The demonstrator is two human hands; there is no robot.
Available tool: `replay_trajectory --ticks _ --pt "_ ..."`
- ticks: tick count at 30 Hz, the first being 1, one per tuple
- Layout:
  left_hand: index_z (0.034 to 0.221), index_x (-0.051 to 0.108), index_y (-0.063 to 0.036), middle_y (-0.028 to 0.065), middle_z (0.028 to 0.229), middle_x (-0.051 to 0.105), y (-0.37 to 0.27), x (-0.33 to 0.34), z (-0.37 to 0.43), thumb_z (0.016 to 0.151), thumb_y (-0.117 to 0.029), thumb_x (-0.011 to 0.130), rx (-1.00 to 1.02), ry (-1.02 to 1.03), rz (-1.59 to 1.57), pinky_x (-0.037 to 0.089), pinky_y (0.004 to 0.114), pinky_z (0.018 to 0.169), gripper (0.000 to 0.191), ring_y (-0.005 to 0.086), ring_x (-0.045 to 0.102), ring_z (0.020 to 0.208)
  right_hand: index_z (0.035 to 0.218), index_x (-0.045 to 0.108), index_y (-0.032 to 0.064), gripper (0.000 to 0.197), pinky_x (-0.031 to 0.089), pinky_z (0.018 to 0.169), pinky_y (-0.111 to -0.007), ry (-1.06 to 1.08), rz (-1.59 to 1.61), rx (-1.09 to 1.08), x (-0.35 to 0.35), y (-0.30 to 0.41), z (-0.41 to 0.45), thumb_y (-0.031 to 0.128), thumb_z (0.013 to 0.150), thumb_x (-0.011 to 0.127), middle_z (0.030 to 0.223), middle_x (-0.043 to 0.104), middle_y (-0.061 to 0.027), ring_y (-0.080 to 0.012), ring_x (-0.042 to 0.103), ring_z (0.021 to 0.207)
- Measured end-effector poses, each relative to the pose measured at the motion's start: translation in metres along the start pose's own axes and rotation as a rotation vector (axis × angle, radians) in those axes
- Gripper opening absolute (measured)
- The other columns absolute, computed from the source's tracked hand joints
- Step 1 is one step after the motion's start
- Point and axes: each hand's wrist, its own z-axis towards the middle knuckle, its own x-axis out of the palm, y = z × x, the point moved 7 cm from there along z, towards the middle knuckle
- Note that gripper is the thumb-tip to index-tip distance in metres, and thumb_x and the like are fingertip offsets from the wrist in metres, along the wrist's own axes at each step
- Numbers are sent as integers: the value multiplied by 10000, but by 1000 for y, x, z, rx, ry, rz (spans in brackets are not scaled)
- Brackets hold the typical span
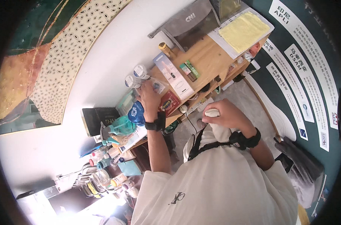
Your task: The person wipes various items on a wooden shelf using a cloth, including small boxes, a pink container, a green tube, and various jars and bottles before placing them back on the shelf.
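My left hand (150, 97) reaches over the wooden shelf top, its fingertips at a clear plastic packet (159, 85) beside two jars, a front jar (131, 81) and a rear jar (140, 71), both with printed white lids. Whether the fingers grip anything there is hidden. A blue round item with white print (136, 112) lies by that wrist. In front of my chest, my right hand (226, 114) is closed around a bunched off-white cloth (212, 112). Part of the cloth shows above the thumb, and more of it seems to hang below the hand.
A long pale box (174, 77), a red box (169, 102), small green boxes (190, 70) and a gold-capped bottle (166, 50) stand on the wooden top (207, 59). A yellow cloth (243, 31) lies at its far end. A teal spray bottle (122, 125) stands left of my forearm.
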Motion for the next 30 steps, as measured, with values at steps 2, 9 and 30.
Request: replay_trajectory --ticks 2,9,30 --pt "969 532 -50 169 881 607 6 0 2 717 -19 620 13 12 13 404 500 768 269 396 546 896 948 652 16 434 481 757 -335 -8 29 -32 3 -2 1 385 722 694 873 657 -169 -293 635 839" --pt "906 471 -32 167 887 540 -15 -41 -4 772 -23 548 -36 55 -67 371 491 750 154 383 516 875 946 652 21 419 477 772 -328 -14 17 17 -4 -1 -6 375 727 696 911 659 -156 -278 633 871" --pt "1197 446 63 84 995 607 -148 -104 -66 775 33 658 -221 441 -1286 452 257 813 473 126 575 921 912 643 -19 308 471 680 -301 -35 272 -187 -31 82 -13 228 737 696 779 657 -141 -193 641 729"
